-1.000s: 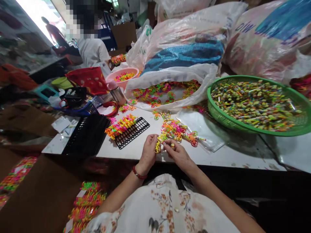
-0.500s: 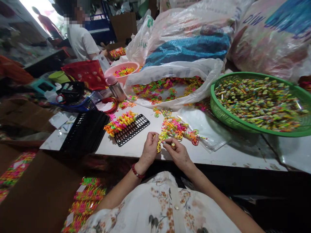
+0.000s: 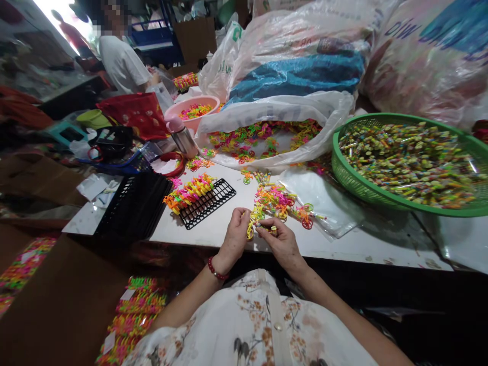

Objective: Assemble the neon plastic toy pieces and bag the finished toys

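Note:
My left hand (image 3: pixel 235 235) and my right hand (image 3: pixel 281 240) meet at the near edge of the white table (image 3: pixel 343 239). Both pinch a small yellow plastic toy piece (image 3: pixel 250 227) between their fingertips. Just beyond them lies a loose heap of neon plastic pieces (image 3: pixel 280 202) on a clear plastic sheet. Left of that heap, a black grid rack (image 3: pixel 208 203) carries a row of coloured pieces (image 3: pixel 188 192) standing in it.
A green basket (image 3: pixel 354 183) of small multicoloured items sits at right. An open white bag (image 3: pixel 267 142) holds more neon pieces. A stack of black racks (image 3: pixel 135 206), a pink bowl (image 3: pixel 190 109) and a metal flask (image 3: pixel 183 140) stand at left. Another person (image 3: pixel 120 58) sits beyond.
My hands stay together on the yellow piece, with only small finger movement. The camera view shifted slightly.

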Available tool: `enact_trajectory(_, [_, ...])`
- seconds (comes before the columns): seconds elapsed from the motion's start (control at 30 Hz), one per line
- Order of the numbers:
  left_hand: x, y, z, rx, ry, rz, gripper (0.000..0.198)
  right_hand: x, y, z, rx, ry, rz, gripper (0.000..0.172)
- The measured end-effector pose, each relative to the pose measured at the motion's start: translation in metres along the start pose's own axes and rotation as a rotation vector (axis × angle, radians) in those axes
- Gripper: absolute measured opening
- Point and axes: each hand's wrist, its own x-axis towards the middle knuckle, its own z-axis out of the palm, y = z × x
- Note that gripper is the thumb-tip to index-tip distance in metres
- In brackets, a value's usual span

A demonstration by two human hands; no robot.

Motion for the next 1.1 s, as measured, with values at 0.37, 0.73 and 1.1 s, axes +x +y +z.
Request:
enact_trajectory(0.37, [-0.004,-0.001,0.002,-0.055,0.055,-0.038,0.03,0.008,-0.007,-0.003,-0.052,-0.037,-0.071,0.021])
enact_trajectory(0.73, [0.005,-0.004,0.003,-0.093,0.084,-0.071,0.035,0.008,-0.016,0.006,-0.293,-0.131,-0.28,0.007])
enact_trajectory(1.1, [0.102,0.021,0.007,0.655,0.185,0.282,0.014,0.031,0.015,-0.055,-0.728,0.084,-0.533,0.034])
